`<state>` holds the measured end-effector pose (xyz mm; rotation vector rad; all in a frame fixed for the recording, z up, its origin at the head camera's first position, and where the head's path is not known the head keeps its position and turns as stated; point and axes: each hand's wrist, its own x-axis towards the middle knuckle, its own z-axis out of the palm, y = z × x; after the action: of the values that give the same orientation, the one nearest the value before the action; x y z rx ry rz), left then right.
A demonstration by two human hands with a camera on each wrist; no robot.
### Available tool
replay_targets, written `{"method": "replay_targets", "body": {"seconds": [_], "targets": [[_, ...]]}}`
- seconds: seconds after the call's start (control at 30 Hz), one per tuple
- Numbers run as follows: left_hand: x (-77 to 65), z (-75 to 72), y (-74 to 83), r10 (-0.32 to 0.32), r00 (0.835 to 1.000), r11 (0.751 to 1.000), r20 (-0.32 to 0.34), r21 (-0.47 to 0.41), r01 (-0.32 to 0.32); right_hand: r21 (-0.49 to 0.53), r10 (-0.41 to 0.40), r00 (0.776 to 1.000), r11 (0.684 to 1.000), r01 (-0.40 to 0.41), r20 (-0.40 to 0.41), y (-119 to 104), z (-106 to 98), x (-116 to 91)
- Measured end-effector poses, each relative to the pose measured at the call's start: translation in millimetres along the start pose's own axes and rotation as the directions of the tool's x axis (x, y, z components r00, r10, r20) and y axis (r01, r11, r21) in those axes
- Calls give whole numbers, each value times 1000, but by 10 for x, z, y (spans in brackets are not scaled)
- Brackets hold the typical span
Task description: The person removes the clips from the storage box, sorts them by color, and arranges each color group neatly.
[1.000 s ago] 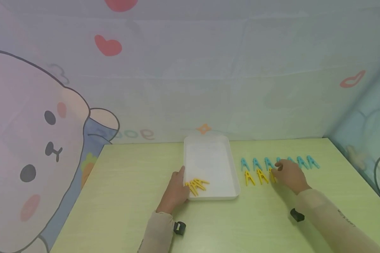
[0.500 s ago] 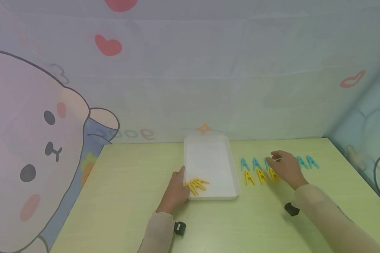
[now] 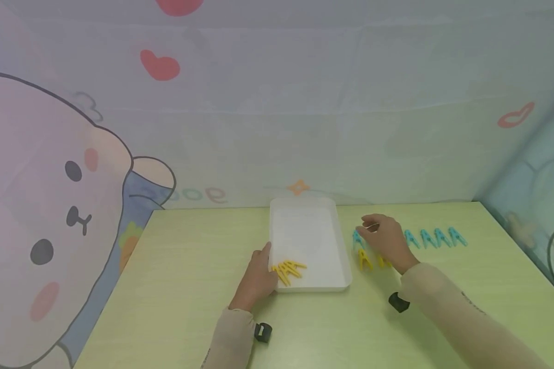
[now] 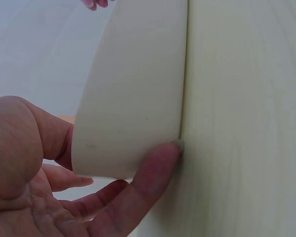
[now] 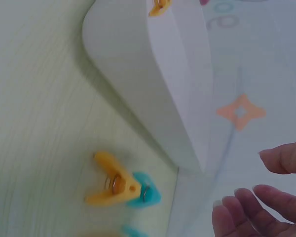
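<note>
In the head view my left hand (image 3: 256, 281) grips the near left edge of a white tray (image 3: 307, 236). The left wrist view shows its fingers (image 4: 155, 173) against the tray's outer wall (image 4: 133, 89). Several yellow clothespins (image 3: 287, 268) lie in the tray's near left corner, close to that hand. Over the tabletop clothespins hangs my right hand (image 3: 388, 241), fingers loosely bent and nothing seen between them. Below it are a teal clothespin (image 3: 357, 239) and a yellow clothespin (image 3: 363, 260); others are hidden behind the hand.
Farther right, several teal clothespins (image 3: 436, 238) continue the back row on the light green table (image 3: 189, 266). A printed cloth backdrop (image 3: 258, 128) hangs behind the table's far edge. A dark cable (image 3: 550, 256) curves along the right side.
My right hand has moved left along the clothespin rows toward the tray, uncovering teal clothespins on the right. The left hand and the clothespins in the tray have stayed put.
</note>
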<state>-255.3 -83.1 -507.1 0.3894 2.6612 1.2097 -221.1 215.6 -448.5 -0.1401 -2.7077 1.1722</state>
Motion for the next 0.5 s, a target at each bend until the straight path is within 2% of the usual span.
{"method": "replay_targets", "body": {"seconds": [0.2,0.37,0.5], "targets": [[15,15,-19,-6,1000,1000,-1,1,6,-2,-72,996,997,72,52,-152,251,57],[15,17,-13,-11,1000,1000,-12,11,11,-6,-144,982,989,145,125,-282,455,62],[-2,6,16,3,1000,1000,-14,-1,-3,-33,-154,968,986,163,197,-382,603,44]]}}
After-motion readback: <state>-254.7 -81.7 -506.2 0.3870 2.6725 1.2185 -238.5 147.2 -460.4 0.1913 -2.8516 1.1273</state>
